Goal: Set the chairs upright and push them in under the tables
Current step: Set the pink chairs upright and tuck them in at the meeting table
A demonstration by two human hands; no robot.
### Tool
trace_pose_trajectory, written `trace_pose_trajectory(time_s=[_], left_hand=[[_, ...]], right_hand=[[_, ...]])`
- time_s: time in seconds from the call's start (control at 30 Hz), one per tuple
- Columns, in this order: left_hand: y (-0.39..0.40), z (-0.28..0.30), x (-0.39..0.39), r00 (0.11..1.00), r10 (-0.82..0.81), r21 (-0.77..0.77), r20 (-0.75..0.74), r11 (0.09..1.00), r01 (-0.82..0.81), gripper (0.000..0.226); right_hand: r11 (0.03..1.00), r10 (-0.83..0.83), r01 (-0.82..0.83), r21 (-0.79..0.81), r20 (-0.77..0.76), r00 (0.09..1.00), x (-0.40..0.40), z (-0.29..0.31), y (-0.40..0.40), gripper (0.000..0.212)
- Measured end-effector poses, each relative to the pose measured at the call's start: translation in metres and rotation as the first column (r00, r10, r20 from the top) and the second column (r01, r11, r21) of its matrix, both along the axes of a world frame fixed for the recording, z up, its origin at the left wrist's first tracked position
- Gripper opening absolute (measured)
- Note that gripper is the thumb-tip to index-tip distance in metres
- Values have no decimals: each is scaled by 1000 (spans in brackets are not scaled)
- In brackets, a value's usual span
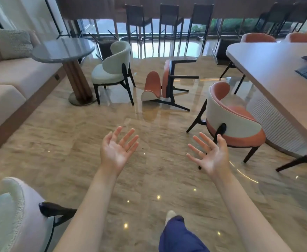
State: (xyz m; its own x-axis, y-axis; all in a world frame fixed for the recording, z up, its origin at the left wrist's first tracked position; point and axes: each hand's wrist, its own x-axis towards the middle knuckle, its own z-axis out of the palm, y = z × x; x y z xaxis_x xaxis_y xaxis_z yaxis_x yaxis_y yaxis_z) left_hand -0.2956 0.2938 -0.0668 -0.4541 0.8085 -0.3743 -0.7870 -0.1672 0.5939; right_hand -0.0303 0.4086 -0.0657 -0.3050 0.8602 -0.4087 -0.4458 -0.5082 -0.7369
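An orange chair [154, 86] lies tipped over on the marble floor in the middle, its dark legs pointing right. A white chair [114, 68] stands upright beside the round table [63, 50], pulled out from it. An orange-and-white chair [234, 122] stands upright, pulled out from the long table [269, 70] on the right. My left hand [117, 151] and my right hand [210, 155] are held out in front of me, palms up, fingers spread, holding nothing. Both hover well short of the fallen chair.
A beige sofa [9, 84] runs along the left. Several dark bar stools [169, 24] line the far window, and one lies tipped behind the round table. A white chair back [9, 211] is at bottom left. More orange chairs sit at the long table's far side.
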Motion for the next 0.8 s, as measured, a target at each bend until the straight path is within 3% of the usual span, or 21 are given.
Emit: trace_pose_trajectory(time_s=[0.57, 0.8], left_hand=[[295, -5, -144, 996, -51, -97, -70, 994, 44, 39], [386, 0, -202, 997, -39, -98, -66, 995, 32, 39]], right_hand=[[998, 44, -45, -45, -34, 998, -169, -6, 313, 53], [996, 66, -67, -58, -19, 998, -231, -2, 403, 51]])
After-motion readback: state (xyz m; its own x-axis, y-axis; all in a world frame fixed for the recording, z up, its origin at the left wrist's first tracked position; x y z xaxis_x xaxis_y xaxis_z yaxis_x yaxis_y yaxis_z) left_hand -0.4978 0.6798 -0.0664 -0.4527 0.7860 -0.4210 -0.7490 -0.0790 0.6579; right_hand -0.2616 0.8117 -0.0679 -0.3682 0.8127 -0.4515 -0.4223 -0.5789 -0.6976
